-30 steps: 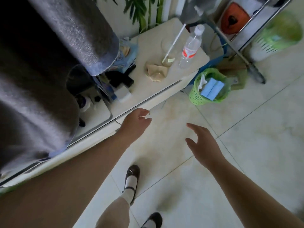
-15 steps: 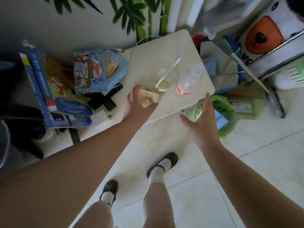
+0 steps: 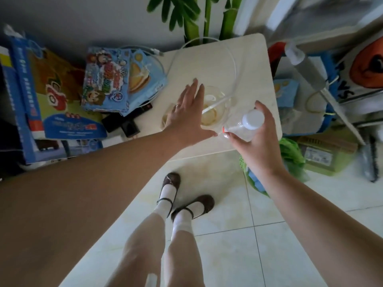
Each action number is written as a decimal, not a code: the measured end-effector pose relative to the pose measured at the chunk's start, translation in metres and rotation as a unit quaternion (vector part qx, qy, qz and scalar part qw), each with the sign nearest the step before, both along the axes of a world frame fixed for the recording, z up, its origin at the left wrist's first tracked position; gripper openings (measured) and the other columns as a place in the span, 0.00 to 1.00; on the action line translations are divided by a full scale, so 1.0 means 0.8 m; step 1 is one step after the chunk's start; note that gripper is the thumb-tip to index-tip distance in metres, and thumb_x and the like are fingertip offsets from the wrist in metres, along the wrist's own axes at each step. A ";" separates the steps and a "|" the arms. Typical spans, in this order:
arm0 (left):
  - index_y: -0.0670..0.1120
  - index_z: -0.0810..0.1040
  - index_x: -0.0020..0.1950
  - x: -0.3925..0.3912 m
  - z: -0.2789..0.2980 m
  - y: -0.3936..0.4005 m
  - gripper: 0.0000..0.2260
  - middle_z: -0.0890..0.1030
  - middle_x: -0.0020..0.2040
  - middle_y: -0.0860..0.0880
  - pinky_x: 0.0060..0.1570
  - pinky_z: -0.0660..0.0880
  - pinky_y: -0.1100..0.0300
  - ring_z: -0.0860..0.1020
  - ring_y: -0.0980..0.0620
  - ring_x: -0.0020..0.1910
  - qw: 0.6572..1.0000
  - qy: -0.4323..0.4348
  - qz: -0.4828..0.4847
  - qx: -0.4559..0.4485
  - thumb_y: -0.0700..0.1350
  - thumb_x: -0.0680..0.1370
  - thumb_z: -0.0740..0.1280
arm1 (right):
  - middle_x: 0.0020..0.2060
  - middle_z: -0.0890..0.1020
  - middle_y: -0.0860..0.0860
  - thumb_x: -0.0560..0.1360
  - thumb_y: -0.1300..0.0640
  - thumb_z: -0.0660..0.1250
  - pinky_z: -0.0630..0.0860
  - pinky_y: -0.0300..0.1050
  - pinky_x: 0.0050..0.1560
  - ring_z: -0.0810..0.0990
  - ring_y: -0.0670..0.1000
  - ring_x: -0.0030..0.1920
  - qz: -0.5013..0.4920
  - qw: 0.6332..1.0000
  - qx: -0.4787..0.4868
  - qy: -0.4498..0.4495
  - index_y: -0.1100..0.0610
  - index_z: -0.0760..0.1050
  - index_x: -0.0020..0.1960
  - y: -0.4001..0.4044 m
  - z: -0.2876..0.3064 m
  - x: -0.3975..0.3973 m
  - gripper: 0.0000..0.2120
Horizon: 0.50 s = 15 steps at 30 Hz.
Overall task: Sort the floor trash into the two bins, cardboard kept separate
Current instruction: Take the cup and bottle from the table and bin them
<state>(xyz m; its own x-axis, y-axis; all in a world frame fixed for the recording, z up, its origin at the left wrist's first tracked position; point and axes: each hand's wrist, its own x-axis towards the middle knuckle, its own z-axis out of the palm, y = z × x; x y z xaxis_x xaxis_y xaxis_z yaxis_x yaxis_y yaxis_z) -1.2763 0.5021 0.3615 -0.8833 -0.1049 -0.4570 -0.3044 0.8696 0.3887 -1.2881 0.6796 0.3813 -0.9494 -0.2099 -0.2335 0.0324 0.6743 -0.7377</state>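
A clear plastic bottle (image 3: 244, 126) with a white cap stands on the low white table (image 3: 244, 65), and my right hand (image 3: 256, 139) is curled around it. My left hand (image 3: 187, 112) is spread flat, fingers apart, over a crumpled tan paper (image 3: 165, 119) and beside a clear plastic cup (image 3: 215, 108) with a straw and a little yellowish liquid. A green mesh bin (image 3: 290, 156) with blue items inside sits on the floor under my right wrist. A light green bin (image 3: 329, 154) holding cardboard stands to its right.
Colourful printed boxes (image 3: 122, 79) and a tall blue carton (image 3: 41, 94) crowd the left side. A black device (image 3: 126, 125) lies on the table's left edge. A potted plant (image 3: 199, 17) stands behind. A metal rack (image 3: 331, 96) and clutter fill the right. My feet (image 3: 186, 195) stand on pale tiles.
The view swung over the table. My right hand moved up from beside the green bin and closed around the bottle. My left hand slid forward over the crumpled paper toward the cup.
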 end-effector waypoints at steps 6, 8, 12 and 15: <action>0.45 0.40 0.77 -0.025 -0.003 0.003 0.51 0.39 0.78 0.48 0.73 0.51 0.45 0.42 0.45 0.77 0.996 -0.011 -0.075 -0.037 0.59 0.69 0.72 | 0.64 0.73 0.55 0.66 0.54 0.77 0.61 0.32 0.64 0.70 0.53 0.66 -0.013 1.000 0.009 -0.005 0.61 0.65 0.69 0.007 0.003 -0.006 0.36; 0.45 0.41 0.77 -0.030 0.001 0.003 0.51 0.42 0.78 0.46 0.73 0.53 0.46 0.44 0.44 0.77 0.996 -0.008 -0.078 -0.040 0.60 0.69 0.71 | 0.64 0.73 0.54 0.66 0.53 0.77 0.61 0.32 0.63 0.71 0.52 0.66 -0.029 0.999 0.009 -0.020 0.60 0.65 0.69 0.011 0.008 -0.009 0.36; 0.45 0.44 0.77 -0.029 0.021 0.003 0.51 0.47 0.78 0.45 0.73 0.54 0.47 0.48 0.43 0.76 0.999 0.005 -0.049 -0.019 0.60 0.67 0.73 | 0.65 0.72 0.53 0.66 0.52 0.76 0.66 0.39 0.65 0.70 0.50 0.66 -0.050 0.997 0.009 -0.052 0.57 0.64 0.69 0.019 0.034 -0.014 0.37; 0.44 0.45 0.77 -0.015 0.048 0.002 0.51 0.47 0.78 0.45 0.72 0.56 0.46 0.48 0.43 0.76 1.000 0.020 -0.021 -0.008 0.59 0.67 0.74 | 0.64 0.72 0.52 0.66 0.51 0.77 0.69 0.44 0.66 0.70 0.50 0.66 -0.066 0.996 0.005 -0.053 0.56 0.64 0.69 0.024 0.064 -0.012 0.37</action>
<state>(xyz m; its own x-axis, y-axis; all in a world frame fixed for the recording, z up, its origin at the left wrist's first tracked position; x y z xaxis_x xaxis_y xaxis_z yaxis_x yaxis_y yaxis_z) -1.2886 0.5038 0.3996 -0.9041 -0.0752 -0.4206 -0.2530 0.8876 0.3850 -1.2981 0.6984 0.4326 -0.9385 -0.0817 -0.3354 0.1990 0.6659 -0.7190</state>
